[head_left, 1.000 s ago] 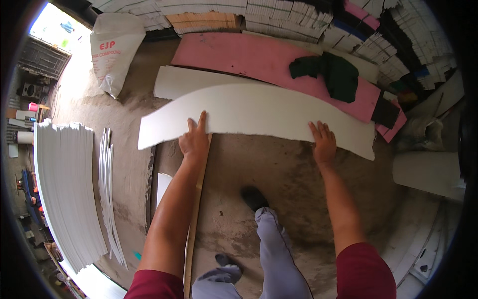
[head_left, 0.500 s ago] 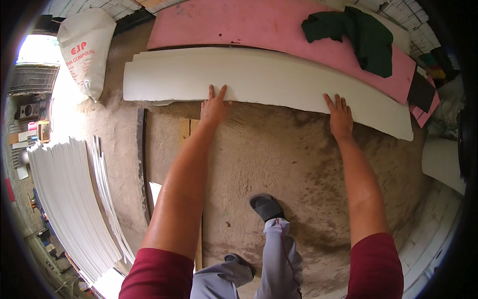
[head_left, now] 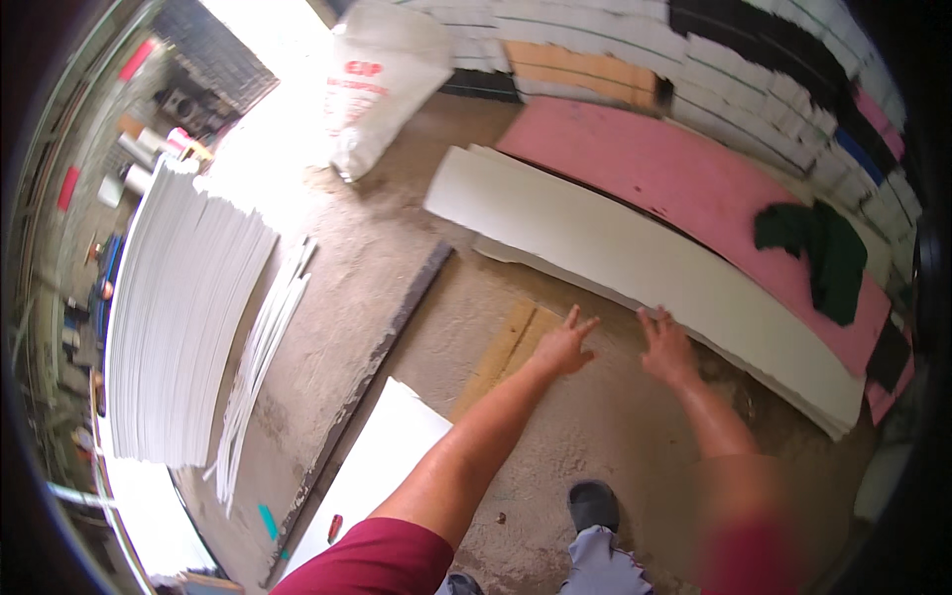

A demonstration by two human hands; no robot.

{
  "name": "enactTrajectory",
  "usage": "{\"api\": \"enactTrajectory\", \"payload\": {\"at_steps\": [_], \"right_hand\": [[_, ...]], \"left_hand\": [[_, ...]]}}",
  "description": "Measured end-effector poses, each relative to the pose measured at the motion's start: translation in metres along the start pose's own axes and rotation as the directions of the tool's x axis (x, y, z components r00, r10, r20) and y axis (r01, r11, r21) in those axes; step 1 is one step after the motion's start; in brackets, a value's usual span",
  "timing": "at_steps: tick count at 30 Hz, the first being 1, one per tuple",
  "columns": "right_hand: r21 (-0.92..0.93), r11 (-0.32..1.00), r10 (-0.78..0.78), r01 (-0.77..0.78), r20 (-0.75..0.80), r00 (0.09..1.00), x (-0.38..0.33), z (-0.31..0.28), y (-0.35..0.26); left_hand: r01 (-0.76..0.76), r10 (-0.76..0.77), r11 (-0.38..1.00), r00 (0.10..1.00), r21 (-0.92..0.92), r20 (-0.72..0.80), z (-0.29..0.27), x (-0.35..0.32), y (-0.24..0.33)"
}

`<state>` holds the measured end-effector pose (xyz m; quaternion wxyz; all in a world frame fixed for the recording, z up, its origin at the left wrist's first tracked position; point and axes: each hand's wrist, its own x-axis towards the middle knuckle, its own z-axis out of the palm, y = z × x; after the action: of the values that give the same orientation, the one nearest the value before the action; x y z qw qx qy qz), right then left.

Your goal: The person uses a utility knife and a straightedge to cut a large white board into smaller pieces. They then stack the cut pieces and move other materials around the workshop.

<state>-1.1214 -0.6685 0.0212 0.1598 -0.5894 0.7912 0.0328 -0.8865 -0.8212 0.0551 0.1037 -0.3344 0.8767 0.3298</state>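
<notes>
Two bare hands reach out over a rough concrete floor (head_left: 635,436) toward a long white foam board (head_left: 635,260) that lies flat on it. The left hand (head_left: 563,345) hovers with fingers spread and empty, just short of the board's near edge, above the end of a wooden plank (head_left: 501,359) that lies on the floor. The right hand (head_left: 666,347) also has its fingers spread, holding nothing; its fingertips reach the near long edge of the white board, though whether they touch it cannot be told.

Beyond the white board's far edge lies a larger pink foam sheet (head_left: 694,188), partly under it, with a dark green cloth (head_left: 818,253) dropped on the pink sheet's right end. A white sack (head_left: 382,84) stands at the far side of the floor, near the board's left end. Along the left side of the floor a tall stack of thin white sheets (head_left: 178,307) rests, with a few loose white strips (head_left: 263,367) beside it. A dark long bar (head_left: 372,372) runs diagonally across the floor, and another white panel (head_left: 382,466) lies near the person's left arm. A dark shoe (head_left: 593,504) shows at the bottom.
</notes>
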Motion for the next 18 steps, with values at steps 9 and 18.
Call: {"api": "enactTrajectory", "payload": {"at_steps": [9, 18], "right_hand": [[-0.060, 0.808, -0.589, 0.586, -0.118, 0.800, 0.035, -0.027, -0.287], [-0.119, 0.442, -0.892, 0.889, 0.046, 0.450, -0.063, 0.023, -0.534]], "left_hand": [[0.144, -0.114, 0.981, 0.971, 0.130, -0.212, -0.029, -0.174, -0.116], [0.373, -0.308, 0.925, 0.843, 0.068, -0.440, 0.045, -0.444, -0.241]]}}
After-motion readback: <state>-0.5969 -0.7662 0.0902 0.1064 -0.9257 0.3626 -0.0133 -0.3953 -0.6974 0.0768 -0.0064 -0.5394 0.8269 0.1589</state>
